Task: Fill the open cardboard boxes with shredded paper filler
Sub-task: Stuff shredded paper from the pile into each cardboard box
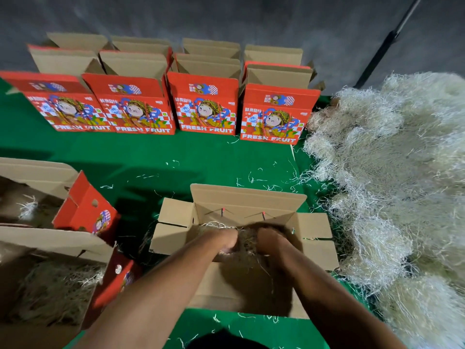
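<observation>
Both hands reach down into an open cardboard box (247, 217) at the lower centre of the view. The left hand (226, 239) and the right hand (270, 240) sit close together, each with fingers curled into a clump of shredded paper (247, 241) that lies between them inside the box; the fingertips are buried in the strands and blurred, so the exact hold cannot be made out. The box stands with its four flaps spread outward, its inner far wall showing two red handle ends. At 3 o'clock from the box, a large pale heap of paper filler (392, 172) covers the right side of the green table cover (156, 152), with loose strands scattered on the cloth between heap and box. At 9 o'clock, two more open boxes stand one behind the other: the nearer one (50, 285) holds a bed of filler, and the farther one (35, 195) shows only a small tuft inside. At 12 o'clock, well apart from the hands, a row of four red printed boxes (206, 107) marked FRESH FRUIT stands upright with flaps raised, and further plain-sided boxes stand just behind them. A dark pole (385, 46) leans at the upper right against the grey floor.
</observation>
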Tool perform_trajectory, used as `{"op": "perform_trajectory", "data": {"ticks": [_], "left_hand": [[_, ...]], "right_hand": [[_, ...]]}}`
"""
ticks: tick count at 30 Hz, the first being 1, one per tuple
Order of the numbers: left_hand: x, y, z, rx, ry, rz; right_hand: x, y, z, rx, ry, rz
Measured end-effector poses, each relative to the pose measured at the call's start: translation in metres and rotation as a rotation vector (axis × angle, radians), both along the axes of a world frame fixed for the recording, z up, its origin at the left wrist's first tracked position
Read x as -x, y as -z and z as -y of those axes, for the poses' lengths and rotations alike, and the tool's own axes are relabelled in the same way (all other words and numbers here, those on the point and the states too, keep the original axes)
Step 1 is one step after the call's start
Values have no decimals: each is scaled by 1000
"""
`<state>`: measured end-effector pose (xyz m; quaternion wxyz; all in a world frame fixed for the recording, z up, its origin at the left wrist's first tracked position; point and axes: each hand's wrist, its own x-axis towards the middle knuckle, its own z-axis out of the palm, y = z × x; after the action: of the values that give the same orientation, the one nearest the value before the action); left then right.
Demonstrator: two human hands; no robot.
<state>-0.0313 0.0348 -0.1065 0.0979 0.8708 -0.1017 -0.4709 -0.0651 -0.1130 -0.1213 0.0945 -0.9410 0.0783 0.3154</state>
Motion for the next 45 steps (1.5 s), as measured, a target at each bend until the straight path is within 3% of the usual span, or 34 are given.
{"op": "perform_trajectory", "data": {"ticks": [6, 11, 15, 19, 23, 26, 30, 33, 36, 39, 42, 45], "left_hand": [[-18, -65, -21, 39, 161, 239], [-17, -104, -55, 234, 23, 323], [-5, -113, -85, 347, -141, 525], [7, -103, -110, 474, -193, 687], [19, -80, -130, 267, -253, 864], [30, -72, -136, 319, -504, 782], [38, -74, -139, 465, -828, 579], [36, -77, -145, 548, -911, 579], [35, -85, -144, 678, -913, 604], [38, -94, -132, 632, -835, 646], [40, -97, -122, 537, -808, 729], [40, -100, -118, 493, -788, 825]], "right_hand": [[-4, -64, 3, 174, 22, 230], [12, -101, 5, 330, -26, 424], [30, -109, 16, 404, -55, 497], [50, -102, 32, 230, -20, 565], [70, -89, 46, 187, -20, 711], [81, -81, 61, 163, 134, 747], [93, -76, 77, 5, 458, 551], [99, -75, 85, -316, 631, 493], [101, -78, 91, -625, 748, 601], [98, -92, 87, -697, 703, 603], [92, -107, 76, -606, 518, 553], [80, -112, 63, -523, 483, 583]]}}
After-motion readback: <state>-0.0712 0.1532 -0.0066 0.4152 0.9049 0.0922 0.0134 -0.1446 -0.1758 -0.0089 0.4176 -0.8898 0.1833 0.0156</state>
